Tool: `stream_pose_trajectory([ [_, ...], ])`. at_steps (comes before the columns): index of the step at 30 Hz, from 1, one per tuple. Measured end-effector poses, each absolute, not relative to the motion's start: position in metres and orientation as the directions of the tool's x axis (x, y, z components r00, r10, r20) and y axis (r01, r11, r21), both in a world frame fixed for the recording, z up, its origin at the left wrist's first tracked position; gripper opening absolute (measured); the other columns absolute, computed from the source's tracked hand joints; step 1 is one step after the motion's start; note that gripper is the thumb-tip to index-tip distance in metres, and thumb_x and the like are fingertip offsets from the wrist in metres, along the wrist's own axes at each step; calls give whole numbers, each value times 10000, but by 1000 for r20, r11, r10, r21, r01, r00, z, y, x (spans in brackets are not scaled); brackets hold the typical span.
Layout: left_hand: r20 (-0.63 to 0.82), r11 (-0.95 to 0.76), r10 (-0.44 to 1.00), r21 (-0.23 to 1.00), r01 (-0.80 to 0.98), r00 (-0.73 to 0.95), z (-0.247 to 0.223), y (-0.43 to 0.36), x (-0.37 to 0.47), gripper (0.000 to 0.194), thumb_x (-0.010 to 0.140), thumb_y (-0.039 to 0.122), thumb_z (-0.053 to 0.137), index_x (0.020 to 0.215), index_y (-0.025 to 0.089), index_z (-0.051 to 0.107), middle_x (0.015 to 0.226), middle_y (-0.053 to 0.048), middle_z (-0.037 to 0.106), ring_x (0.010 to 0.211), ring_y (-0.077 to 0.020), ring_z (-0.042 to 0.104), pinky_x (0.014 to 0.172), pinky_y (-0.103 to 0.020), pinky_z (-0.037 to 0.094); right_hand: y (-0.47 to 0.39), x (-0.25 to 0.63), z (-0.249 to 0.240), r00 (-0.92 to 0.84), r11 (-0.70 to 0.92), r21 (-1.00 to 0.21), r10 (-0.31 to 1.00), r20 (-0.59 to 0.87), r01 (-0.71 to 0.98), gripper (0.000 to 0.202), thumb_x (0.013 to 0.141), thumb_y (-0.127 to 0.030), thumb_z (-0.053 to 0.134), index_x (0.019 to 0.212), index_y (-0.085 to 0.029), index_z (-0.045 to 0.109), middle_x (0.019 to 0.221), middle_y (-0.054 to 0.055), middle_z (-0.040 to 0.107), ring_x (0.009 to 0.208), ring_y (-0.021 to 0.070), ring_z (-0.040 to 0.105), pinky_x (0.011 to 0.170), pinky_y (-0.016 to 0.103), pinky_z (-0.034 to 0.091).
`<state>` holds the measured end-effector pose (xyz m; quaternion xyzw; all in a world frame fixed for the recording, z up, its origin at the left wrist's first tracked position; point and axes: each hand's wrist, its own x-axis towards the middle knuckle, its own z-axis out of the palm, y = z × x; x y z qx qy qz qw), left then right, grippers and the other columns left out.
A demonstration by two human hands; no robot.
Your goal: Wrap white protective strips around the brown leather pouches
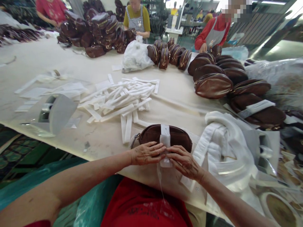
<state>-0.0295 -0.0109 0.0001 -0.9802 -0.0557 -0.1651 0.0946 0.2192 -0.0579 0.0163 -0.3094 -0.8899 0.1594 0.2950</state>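
A dark brown oval bag [151,134] lies in front of me near the table's edge. Around its middle runs a white wrapping strip [165,138]. My left hand [148,153] rests flat on the bag's near side, fingers stretched toward the strip's left edge. From the other side, my right hand [183,160] lies over the bag with its fingers extended to the strip's right edge. A thin clear strand hangs from the strip toward my lap. The fingers of both hands cover part of the bag's near side.
Loose white strips [123,101] are heaped beyond the bag. A tape dispenser [50,115] stands at left, and a white foam roll [222,148] at right. Brown bags [213,85] line the right side; more [94,30] are piled at the back. Several co-workers stand across the table [99,145].
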Motion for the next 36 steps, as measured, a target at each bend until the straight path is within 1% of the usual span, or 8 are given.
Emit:
stream_pose_trajectory([
  [5, 331, -977, 132, -117, 179, 935, -1, -9, -26, 281, 921, 200, 475, 1200, 189, 515, 1348, -114, 500, 1255, -231, 458, 993, -373, 388, -59, 205, 0, -438, 677, -466, 730, 524, 570, 85, 877, -254, 530, 927, -197, 568, 964, 86, 615, 914, 194, 579, 797, 366, 526],
  [8, 351, -973, 138, -127, 193, 926, 0, -9, -26, 272, 928, 204, 464, 1195, 194, 517, 1340, -111, 508, 1245, -223, 469, 992, -357, 384, -57, 204, 9, -455, 668, -472, 741, 494, 576, 119, 881, -290, 521, 928, -186, 552, 939, 92, 615, 892, 191, 591, 769, 337, 535],
  [12, 322, -973, 122, -146, 177, 939, 2, -10, -27, 263, 926, 209, 466, 1184, 211, 518, 1338, -105, 510, 1251, -212, 459, 990, -362, 381, -55, 203, 22, -505, 649, -337, 751, 424, 682, 285, 877, -307, 529, 1115, -152, 558, 1144, 151, 598, 1101, 251, 543, 925, 428, 471],
  [14, 319, -975, 120, -141, 172, 940, 3, -11, -26, 208, 925, 208, 468, 1116, 205, 552, 1341, -103, 505, 1259, -214, 448, 992, -362, 378, -53, 199, 17, -505, 611, -227, 771, 389, 758, 421, 890, -300, 498, 1274, -130, 486, 1326, 178, 506, 1271, 300, 421, 1035, 526, 354],
  [16, 336, -976, 120, -135, 174, 934, 4, -10, -25, 171, 921, 204, 473, 1062, 192, 570, 1337, -107, 507, 1257, -220, 447, 991, -360, 379, -49, 195, 5, -492, 574, -176, 794, 357, 800, 510, 905, -299, 454, 1370, -98, 391, 1419, 191, 414, 1354, 305, 316, 1081, 554, 283],
  [23, 386, -982, 120, -90, 167, 915, 2, -3, -24, 199, 902, 174, 474, 1078, 168, 569, 1279, -125, 550, 1230, -215, 467, 985, -350, 394, -40, 195, -12, -463, 549, -256, 824, 327, 796, 537, 917, -335, 426, 1380, -65, 391, 1415, 216, 413, 1349, 285, 342, 1080, 513, 337],
  [28, 400, -983, 116, -87, 164, 909, -1, -6, -27, 209, 932, 183, 431, 1091, 186, 566, 1304, -103, 537, 1251, -217, 452, 1000, -359, 395, -51, 204, 1, -502, 589, -339, 806, 313, 734, 500, 913, -357, 470, 1378, -181, 419, 1454, 171, 372, 1370, 271, 302, 1080, 530, 329],
  [36, 474, -985, 105, -73, 158, 874, 2, -6, -28, 213, 936, 166, 426, 1112, 177, 546, 1256, -97, 554, 1260, -204, 439, 1029, -340, 404, -63, 211, -3, -555, 651, -285, 753, 353, 703, 547, 883, -390, 537, 1365, -155, 431, 1436, 215, 378, 1365, 288, 310, 1056, 536, 359],
])
